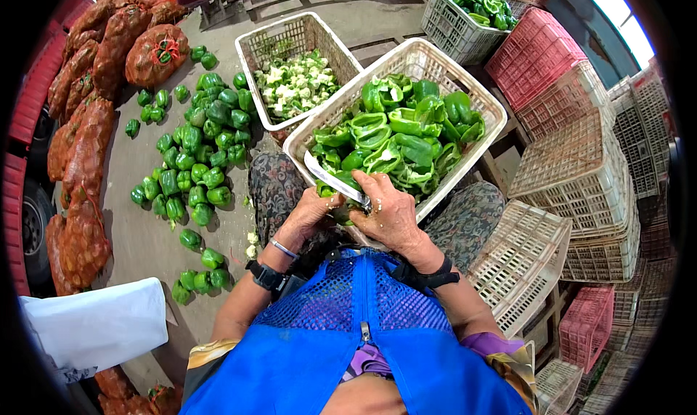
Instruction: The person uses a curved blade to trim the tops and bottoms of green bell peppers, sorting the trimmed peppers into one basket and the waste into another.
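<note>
My right hand (391, 211) grips a knife (333, 179), its blade reaching up and left over the near rim of a white plastic crate (493, 134). Between my two hands is a green bell pepper (344, 189), partly hidden by the blade and fingers. My left hand (313, 211) holds that pepper from the left side. Cut green pepper pieces (411, 126) fill much of the crate, which stands in front of me between my knees. Behind it to the left, another white crate (256, 83) contains pale pepper cores (297, 83).
Whole green bell peppers (190, 153) lie heaped on the floor at left, beside orange mesh sacks (90, 159). A crate of peppers (463, 31) stands at the upper right. Stacked white crates (572, 170) and a pink crate (536, 50) line the right side. White material (103, 317) is at lower left.
</note>
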Demonstrator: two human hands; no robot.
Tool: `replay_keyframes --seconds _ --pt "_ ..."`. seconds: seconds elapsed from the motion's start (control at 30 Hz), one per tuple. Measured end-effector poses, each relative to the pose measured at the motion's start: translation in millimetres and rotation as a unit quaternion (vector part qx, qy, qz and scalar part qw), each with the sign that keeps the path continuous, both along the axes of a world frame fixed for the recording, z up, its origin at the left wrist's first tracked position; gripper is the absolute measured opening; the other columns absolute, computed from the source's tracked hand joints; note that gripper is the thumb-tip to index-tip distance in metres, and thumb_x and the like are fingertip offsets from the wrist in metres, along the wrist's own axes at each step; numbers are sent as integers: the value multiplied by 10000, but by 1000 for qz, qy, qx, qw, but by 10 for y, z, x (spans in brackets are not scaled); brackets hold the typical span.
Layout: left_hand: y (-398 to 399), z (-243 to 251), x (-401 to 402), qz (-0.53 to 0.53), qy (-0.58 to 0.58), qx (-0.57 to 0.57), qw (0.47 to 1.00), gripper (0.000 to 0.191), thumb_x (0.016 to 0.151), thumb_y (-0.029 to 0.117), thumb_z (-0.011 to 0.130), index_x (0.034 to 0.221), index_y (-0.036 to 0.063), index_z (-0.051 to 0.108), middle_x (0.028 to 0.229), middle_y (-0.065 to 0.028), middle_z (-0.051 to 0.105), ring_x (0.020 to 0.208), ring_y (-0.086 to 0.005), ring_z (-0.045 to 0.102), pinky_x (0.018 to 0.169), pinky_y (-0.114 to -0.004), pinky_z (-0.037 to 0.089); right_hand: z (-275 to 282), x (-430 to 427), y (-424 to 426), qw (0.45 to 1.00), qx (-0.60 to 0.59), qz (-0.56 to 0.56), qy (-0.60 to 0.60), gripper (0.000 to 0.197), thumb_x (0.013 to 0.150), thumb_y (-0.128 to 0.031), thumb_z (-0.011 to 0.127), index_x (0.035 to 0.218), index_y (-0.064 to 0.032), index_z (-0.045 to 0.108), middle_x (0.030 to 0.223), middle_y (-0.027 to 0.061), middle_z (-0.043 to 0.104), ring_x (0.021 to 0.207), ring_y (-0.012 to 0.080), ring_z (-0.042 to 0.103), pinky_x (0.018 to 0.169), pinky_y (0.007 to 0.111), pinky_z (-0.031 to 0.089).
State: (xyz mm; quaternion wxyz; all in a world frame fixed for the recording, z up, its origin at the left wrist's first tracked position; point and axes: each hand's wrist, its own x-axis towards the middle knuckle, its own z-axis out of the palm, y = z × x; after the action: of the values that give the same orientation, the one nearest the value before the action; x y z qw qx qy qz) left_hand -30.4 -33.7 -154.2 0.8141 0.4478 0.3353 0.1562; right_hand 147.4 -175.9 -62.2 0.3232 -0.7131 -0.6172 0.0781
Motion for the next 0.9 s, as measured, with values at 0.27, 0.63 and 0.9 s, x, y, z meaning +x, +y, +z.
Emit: replay_keyframes --seconds 0.27,0.63,0.9 --pt "-34 -165 63 23 -44 54 997 493 926 206 895 1357 11 754 1229 -36 795 1093 -168 736 985 -350 611 -122 66 18 999 10 20 24 784 819 -300 874 1550 -136 642 1264 176 721 1016 383 788 855 483 667" --pt "24 -78 -169 -47 -113 28 992 791 840 375 949 1472 -19 682 1343 -86 779 1207 -180 729 1106 -357 571 -26 259 75 969 -73 46 230 698 838 -141 821 1508 2 686 1316 234 804 1145 266 809 1024 374 622" --pt "36 -105 -400 -67 -203 -60 975 898 729 355 942 1480 -20 624 1317 -65 760 1181 -167 742 1067 -326 584 -174 503 -36 823 -160 -110 534 708 947 -109 798 1611 -10 571 970 30 773 582 72 622 483 239 510"
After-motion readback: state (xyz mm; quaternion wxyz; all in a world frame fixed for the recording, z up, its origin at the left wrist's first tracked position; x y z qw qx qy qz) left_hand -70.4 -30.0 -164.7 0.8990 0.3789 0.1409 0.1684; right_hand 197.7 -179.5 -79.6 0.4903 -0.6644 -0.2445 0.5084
